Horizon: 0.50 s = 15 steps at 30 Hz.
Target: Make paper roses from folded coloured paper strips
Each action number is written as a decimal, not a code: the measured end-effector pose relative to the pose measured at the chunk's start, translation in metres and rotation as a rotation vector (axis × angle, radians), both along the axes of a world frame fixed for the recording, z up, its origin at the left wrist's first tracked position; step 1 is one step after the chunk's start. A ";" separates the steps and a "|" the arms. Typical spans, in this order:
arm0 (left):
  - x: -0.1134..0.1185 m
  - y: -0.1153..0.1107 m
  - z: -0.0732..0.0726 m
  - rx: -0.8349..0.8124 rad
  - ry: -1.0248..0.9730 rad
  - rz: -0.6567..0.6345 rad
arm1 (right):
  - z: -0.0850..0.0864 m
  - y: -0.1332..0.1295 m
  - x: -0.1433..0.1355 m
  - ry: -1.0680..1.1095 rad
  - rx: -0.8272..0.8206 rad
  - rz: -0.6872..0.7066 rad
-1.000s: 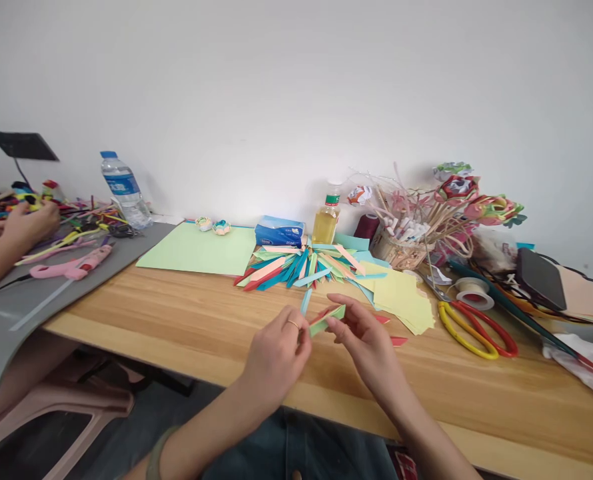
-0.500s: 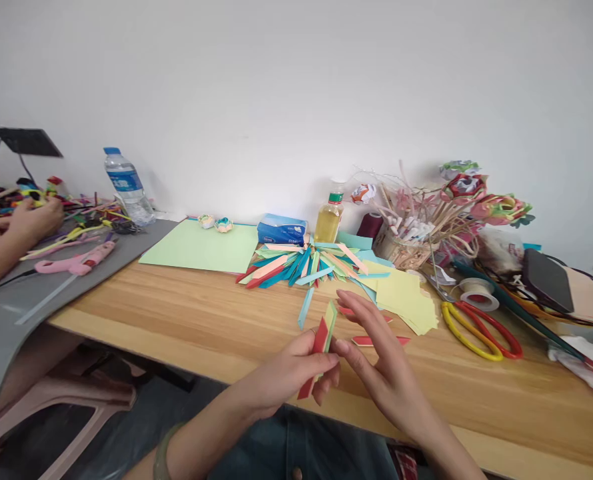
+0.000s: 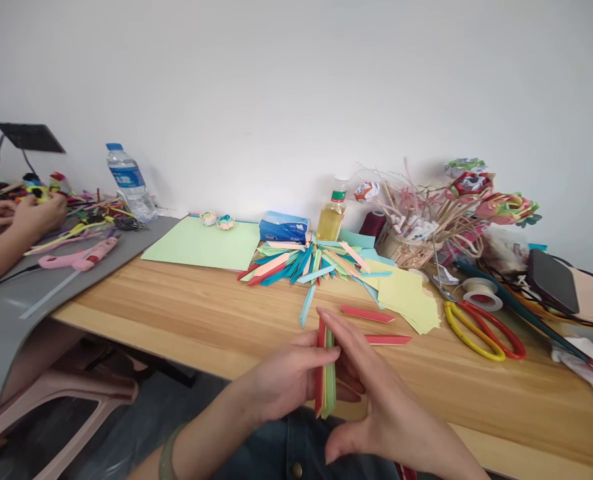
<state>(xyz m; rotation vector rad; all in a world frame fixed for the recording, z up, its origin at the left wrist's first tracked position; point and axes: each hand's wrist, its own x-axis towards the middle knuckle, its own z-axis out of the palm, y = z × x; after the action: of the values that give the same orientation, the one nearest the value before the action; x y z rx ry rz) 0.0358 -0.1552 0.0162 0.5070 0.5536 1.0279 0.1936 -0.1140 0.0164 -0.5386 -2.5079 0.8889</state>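
Observation:
Near the table's front edge, my left hand (image 3: 289, 373) holds a small stack of folded paper strips (image 3: 328, 383), red on the left and green on the right, between thumb and fingers. The strips stand nearly upright. My right hand (image 3: 371, 380) is spread around the stack's right side, its fingertips at the top of the strips and its thumb apart below. Just beyond are two red strips (image 3: 367, 314) and a light blue strip (image 3: 307, 305). A fan-like pile of coloured strips (image 3: 296, 267) lies farther back.
Yellow sheets (image 3: 409, 300), scissors (image 3: 476, 333) and a wire spool (image 3: 482, 293) are on the right. A basket (image 3: 406, 252) holds paper flowers. Behind stand a glue bottle (image 3: 330, 220) and tissue pack (image 3: 283, 228). At left are another person's hands (image 3: 39, 217) and a pink glue gun (image 3: 81, 257).
The stack has turned more upright and its green strips show more. My right hand has moved its fingertips to the top of the stack, with its thumb lower and spread away.

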 end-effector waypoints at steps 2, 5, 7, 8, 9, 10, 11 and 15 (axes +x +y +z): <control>0.002 0.000 0.004 -0.004 -0.050 0.005 | -0.003 -0.002 -0.001 -0.026 -0.005 -0.021; 0.005 0.001 0.009 -0.032 -0.072 0.039 | -0.008 -0.004 -0.003 -0.006 -0.045 -0.078; 0.006 0.002 0.009 -0.073 -0.068 0.069 | -0.009 -0.004 -0.005 -0.004 -0.057 -0.088; 0.006 0.002 0.008 -0.093 -0.064 0.080 | -0.009 -0.004 -0.006 -0.009 -0.059 -0.087; 0.007 0.003 0.007 -0.107 -0.061 0.088 | -0.009 -0.005 -0.007 -0.013 -0.061 -0.088; 0.007 0.003 0.006 -0.114 -0.057 0.099 | -0.008 -0.005 -0.007 -0.015 -0.065 -0.093; 0.008 0.004 0.006 -0.115 -0.053 0.114 | -0.008 -0.005 -0.008 -0.014 -0.071 -0.100; 0.014 0.003 0.009 -0.117 -0.093 0.149 | -0.009 -0.004 -0.010 0.014 -0.094 -0.120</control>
<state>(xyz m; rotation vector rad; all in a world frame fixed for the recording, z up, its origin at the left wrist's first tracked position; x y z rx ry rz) 0.0499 -0.1520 0.0252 0.3166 0.5711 1.1473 0.1835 -0.1184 0.0075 -0.7034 -2.4021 0.9646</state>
